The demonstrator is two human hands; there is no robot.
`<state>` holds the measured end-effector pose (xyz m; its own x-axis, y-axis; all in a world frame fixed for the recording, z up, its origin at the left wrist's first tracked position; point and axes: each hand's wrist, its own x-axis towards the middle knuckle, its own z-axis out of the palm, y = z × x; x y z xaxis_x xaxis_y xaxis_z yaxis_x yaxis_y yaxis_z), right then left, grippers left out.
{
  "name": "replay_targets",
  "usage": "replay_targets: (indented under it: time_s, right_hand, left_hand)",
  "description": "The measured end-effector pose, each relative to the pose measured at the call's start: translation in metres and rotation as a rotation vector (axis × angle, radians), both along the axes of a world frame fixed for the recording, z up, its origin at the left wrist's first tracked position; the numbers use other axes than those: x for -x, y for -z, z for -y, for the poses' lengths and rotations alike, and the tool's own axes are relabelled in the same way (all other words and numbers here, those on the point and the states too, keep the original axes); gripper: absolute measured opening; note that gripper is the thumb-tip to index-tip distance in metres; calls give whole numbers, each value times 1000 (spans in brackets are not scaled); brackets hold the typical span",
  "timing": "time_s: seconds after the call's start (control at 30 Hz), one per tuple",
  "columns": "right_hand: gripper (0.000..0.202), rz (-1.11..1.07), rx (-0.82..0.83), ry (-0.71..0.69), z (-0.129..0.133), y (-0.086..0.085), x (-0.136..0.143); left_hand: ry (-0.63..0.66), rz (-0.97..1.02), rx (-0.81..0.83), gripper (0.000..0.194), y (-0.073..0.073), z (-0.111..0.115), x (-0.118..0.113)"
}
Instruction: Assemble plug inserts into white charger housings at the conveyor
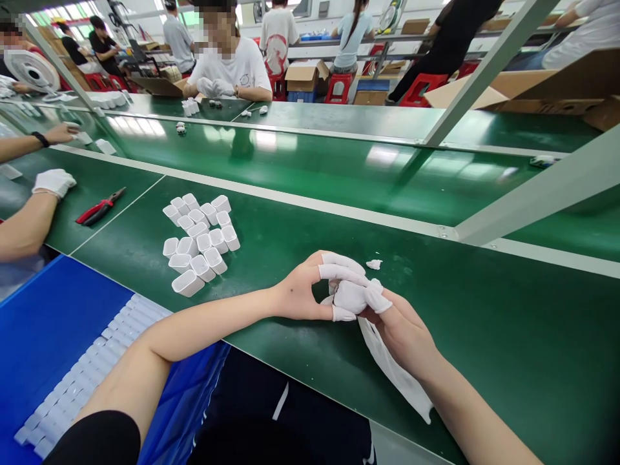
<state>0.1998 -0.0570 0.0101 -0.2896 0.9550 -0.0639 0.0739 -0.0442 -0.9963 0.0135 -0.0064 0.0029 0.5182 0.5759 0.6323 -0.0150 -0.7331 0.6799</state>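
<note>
My left hand [310, 287], with white finger cots on its fingertips, curves around a small rounded white piece [349, 297]. From the other side my right hand [404, 326], its thumb and fingertips also covered in white, closes on the same piece. Fingers hide part of it, so its exact kind does not show. A long white cloth strip [387, 368] hangs down from beneath my right hand onto the green bench. Just beyond my fingers lies a crumpled white scrap [374, 264]. Left of my hands stand several white open-topped plastic housings [197, 229] in a loose group.
Red-handled pliers [101, 208] lie left on the bench [271, 219]. Below, a blue bin [58, 310] holds rows of white pieces [97, 361]. A co-worker's gloved hand [54, 183] rests at left. A slanted metal post [542, 187] rises at right, beside the green conveyor belt [310, 165].
</note>
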Motion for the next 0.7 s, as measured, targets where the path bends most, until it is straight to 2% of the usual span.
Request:
replay_targets:
  time_s: [0.1,0.23,0.33,0.5,0.7]
  right_hand:
    - [45,-80,44,-26,0,-2,2]
    - [38,32,41,10,1,-7,9]
    - [37,-56,81,9,0,-8,11]
    - [34,-106,106,-90,-3,-13,6]
    - [31,-139,151,-255,-6,-22,-9]
  left_hand:
    - [-21,-13,-95,46,4,-2,-1]
    - [-66,-74,-218,43,10,-1,-4]
    - [-75,-49,-248,44,11,1,-6]
    - [-50,24,-260,38,3,2,-5]
    - [-14,15,-157,35,-1,3,-3]
